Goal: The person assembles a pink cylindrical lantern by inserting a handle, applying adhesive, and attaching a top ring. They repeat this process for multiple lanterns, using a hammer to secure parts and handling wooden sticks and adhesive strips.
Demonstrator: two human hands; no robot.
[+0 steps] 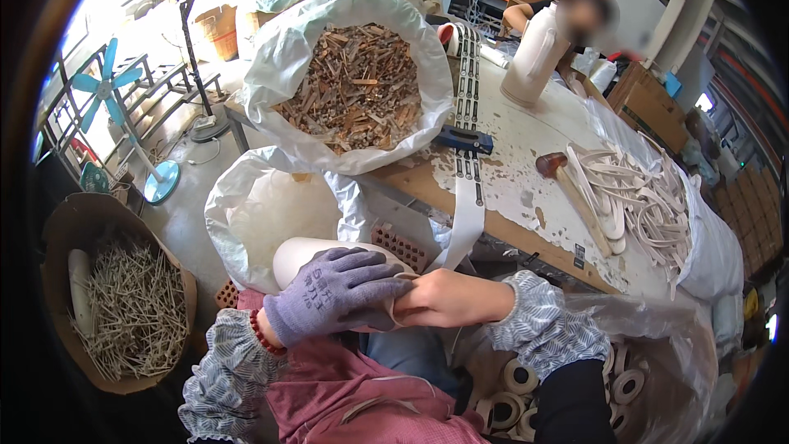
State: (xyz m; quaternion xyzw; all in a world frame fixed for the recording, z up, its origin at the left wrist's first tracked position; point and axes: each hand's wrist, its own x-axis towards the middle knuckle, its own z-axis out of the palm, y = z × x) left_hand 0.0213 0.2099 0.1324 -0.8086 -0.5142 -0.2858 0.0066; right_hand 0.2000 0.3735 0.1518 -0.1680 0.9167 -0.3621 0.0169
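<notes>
My left hand [341, 289] wears a purple-grey glove and wraps over a cream cylindrical roll [294, 256] held above my lap. Its fingers reach to my right hand [444, 298], which is bare and closed at the roll's right-hand end. What my right fingers pinch is mostly hidden behind the glove. Beyond the hands, a white strip [468, 218] hangs over the table edge. It leads down from a row of black metal clasps [468, 74] that passes under a blue-and-black block [464, 140].
Wood scraps [362, 86] fill a large white sack. Below it sits an open white bag [238, 222]. At left are a carton of thin sticks [136, 312] and a blue fan [103, 89]. A mallet [575, 193], pale straps [641, 205] and thermos [530, 62] occupy the table; a person stands behind.
</notes>
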